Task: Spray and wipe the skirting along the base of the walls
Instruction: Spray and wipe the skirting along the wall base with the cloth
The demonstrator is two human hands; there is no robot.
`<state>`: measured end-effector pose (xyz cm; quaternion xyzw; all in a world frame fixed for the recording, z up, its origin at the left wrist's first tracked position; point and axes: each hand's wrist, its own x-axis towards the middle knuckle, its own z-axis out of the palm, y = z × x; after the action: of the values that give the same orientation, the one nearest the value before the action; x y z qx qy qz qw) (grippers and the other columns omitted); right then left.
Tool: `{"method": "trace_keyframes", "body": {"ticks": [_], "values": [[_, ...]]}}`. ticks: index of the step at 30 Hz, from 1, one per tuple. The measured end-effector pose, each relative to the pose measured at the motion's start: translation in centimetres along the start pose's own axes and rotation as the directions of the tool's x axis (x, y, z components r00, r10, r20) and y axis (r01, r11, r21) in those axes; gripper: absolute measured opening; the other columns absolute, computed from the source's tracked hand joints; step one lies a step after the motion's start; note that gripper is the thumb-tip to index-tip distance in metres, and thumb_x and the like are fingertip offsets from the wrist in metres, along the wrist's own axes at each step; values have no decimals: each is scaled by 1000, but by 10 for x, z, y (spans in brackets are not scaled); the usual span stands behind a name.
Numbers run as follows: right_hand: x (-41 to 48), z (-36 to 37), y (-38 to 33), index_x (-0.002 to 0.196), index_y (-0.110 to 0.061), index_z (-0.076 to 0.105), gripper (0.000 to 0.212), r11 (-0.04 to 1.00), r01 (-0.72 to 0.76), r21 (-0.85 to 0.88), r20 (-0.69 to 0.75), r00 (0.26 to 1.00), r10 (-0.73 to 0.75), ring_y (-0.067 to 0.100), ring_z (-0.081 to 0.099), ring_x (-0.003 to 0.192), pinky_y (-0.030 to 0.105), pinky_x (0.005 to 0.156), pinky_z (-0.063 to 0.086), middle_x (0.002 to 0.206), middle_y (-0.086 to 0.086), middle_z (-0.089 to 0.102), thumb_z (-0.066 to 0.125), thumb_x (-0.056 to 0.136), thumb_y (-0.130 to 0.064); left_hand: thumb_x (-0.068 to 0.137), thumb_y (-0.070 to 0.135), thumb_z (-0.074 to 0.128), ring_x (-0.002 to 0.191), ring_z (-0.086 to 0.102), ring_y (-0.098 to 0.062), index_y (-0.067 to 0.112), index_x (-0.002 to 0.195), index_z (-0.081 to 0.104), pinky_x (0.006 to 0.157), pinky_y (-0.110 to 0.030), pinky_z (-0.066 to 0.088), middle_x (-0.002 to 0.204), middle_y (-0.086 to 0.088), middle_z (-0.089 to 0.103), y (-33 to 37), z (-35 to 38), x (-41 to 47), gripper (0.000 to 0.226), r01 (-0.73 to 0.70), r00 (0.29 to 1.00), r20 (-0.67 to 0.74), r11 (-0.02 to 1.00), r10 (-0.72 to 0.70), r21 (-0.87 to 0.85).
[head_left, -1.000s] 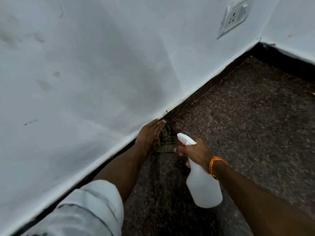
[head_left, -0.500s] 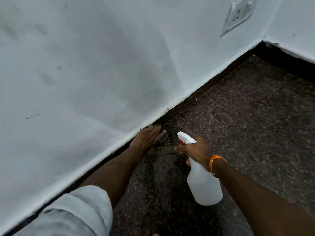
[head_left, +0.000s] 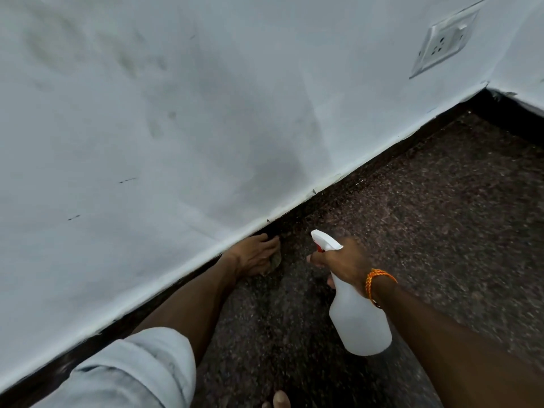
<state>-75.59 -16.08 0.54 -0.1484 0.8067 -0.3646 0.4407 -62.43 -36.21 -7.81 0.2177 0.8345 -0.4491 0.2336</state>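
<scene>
A dark skirting strip (head_left: pixel 382 169) runs diagonally along the base of the white wall (head_left: pixel 176 128). My left hand (head_left: pixel 253 254) presses a brownish cloth (head_left: pixel 273 262) against the skirting, and the hand hides most of the cloth. My right hand (head_left: pixel 344 262) grips the neck of a white spray bottle (head_left: pixel 359 322) with a white and red trigger head (head_left: pixel 323 244). The nozzle points toward the skirting, a short way right of the left hand. An orange thread band circles the right wrist.
Dark speckled stone floor (head_left: pixel 426 231) fills the right and lower part of the view. A wall socket (head_left: pixel 444 42) sits high on the wall near the corner, where a second wall (head_left: pixel 524 54) meets it. Toes (head_left: pixel 276 401) show at the bottom edge.
My left hand has slid with the cloth back along the skirting toward me, and now covers more of the cloth. The right hand and bottle stay almost in place.
</scene>
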Motion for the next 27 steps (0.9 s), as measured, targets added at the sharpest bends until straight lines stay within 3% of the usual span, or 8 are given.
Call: {"method": "trace_keyframes", "body": {"ticks": [2, 5, 10, 15, 18, 20, 24, 27], "values": [[0, 3, 1, 84, -4, 63, 23, 1000, 16, 2, 4, 1000, -16, 24, 59, 47, 29, 47, 51, 68, 12, 63, 80, 78, -18, 99, 26, 43, 115, 54, -31, 15, 106, 68, 89, -38, 43, 126, -13, 61, 1, -11, -13, 28, -56, 996, 58, 973, 71, -223], [0, 6, 1, 86, -7, 61, 23, 1000, 22, 14, 16, 1000, -22, 25, 59, 48, 28, 46, 50, 72, 13, 63, 80, 78, -18, 89, 29, 56, 74, 59, -25, 17, 93, 65, 66, -34, 45, 86, -4, 69, 10, -4, -28, 15, -12, 997, -71, 932, -15, -362], [3, 18, 0, 101, -1, 63, 31, 999, 15, -43, 8, 1000, -15, 22, 60, 42, 26, 41, 49, 79, 14, 68, 75, 79, -19, 86, 30, 53, 67, 61, -28, 31, 121, 63, 53, -30, 49, 95, -9, 66, 13, 12, -50, 36, 39, 983, -153, 920, -106, -390], [5, 32, -7, 109, -1, 59, 38, 998, 33, -53, 45, 999, -30, 26, 66, 55, 35, 51, 59, 94, 19, 70, 70, 77, -18, 79, 28, 65, 65, 58, -21, 17, 80, 74, 50, -27, 43, 72, 0, 63, 14, 12, -60, 14, 122, 977, -119, 921, -177, -369], [3, 36, -6, 102, -6, 53, 32, 995, 19, -95, 71, 997, -13, 26, 67, 57, 39, 56, 61, 93, 18, 70, 70, 78, -17, 86, 27, 63, 86, 58, -26, 12, 101, 73, 68, -34, 50, 90, -5, 66, 14, 19, -50, 23, 130, 975, -142, 953, -173, -274], [4, 32, -1, 104, -2, 59, 34, 994, 6, -108, 70, 998, 1, 25, 66, 53, 35, 51, 60, 91, 18, 70, 71, 77, -18, 93, 30, 52, 112, 52, -29, 8, 127, 61, 90, -35, 48, 124, -14, 59, 19, 22, -45, 41, 190, 976, -69, 965, -205, -183], [6, 17, 11, 109, -4, 57, 38, 991, -23, -132, 57, 998, 31, 26, 67, 54, 32, 47, 57, 91, 18, 69, 72, 77, -19, 98, 20, 40, 146, 3, -33, 3, 154, 7, 116, -37, 24, 157, -24, -8, 20, 34, -38, 67, 159, 987, -28, 974, -157, 158], [9, 5, 18, 107, -6, 54, 33, 984, -55, -170, 28, 998, 61, 26, 66, 53, 33, 48, 56, 87, 16, 68, 70, 80, -16, 98, 16, 40, 144, -28, -28, 8, 154, -4, 121, -41, 1, 158, -17, -23, 14, 26, -17, 71, 58, 986, 149, 986, -81, 155]]}}
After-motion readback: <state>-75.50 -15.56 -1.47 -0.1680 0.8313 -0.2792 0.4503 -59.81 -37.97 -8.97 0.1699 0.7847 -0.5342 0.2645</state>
